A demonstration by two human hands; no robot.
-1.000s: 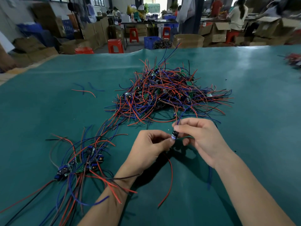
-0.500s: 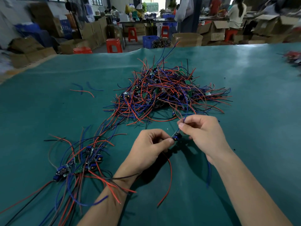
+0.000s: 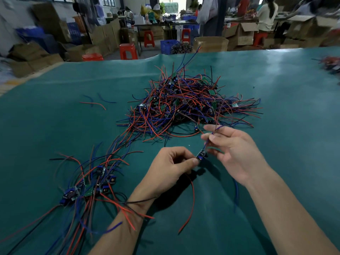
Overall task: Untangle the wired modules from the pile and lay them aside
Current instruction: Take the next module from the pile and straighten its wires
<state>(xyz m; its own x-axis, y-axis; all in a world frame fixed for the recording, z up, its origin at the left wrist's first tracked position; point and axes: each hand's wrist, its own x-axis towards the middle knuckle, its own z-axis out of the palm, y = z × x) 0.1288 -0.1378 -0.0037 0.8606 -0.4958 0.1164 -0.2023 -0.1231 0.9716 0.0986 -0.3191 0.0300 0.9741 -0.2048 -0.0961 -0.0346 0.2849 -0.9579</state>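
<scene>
head view: just below the middle of the frame the left hand [image 3: 169, 167] is curled, its thumb and forefinger pinched on a small module [image 3: 201, 155] with a blue part at its lower end. to its right the right hand [image 3: 237, 153] is half open, fingers spread, with a thin blue wire [image 3: 211, 135] caught between thumb and forefinger; that wire runs down to the module and its upper end curves over the fingers. a red wire [image 3: 190, 199] hangs from under the left hand and trails down across the green worktop [image 3: 285, 107] toward the lower centre, and another blue wire [image 3: 236, 192] shows beside the right wrist. the big pile [image 3: 185, 103] of tangled red, blue and black wires with small green boards lies above the hands, in the upper middle of the frame, apart from both hands. at lower left sits the sorted group of modules [image 3: 92, 186], several blue-topped pieces close together with their long wires fanning up toward the pile and down past the bottom edge; some of these wires lie over the left forearm. a few loose wire pieces [image 3: 93, 103] lie at the left of the pile. beyond the worktop's far edge, blurred, stand cardboard boxes [image 3: 211, 44], red stools [image 3: 127, 50] and a blue crate [image 3: 168, 46].
</scene>
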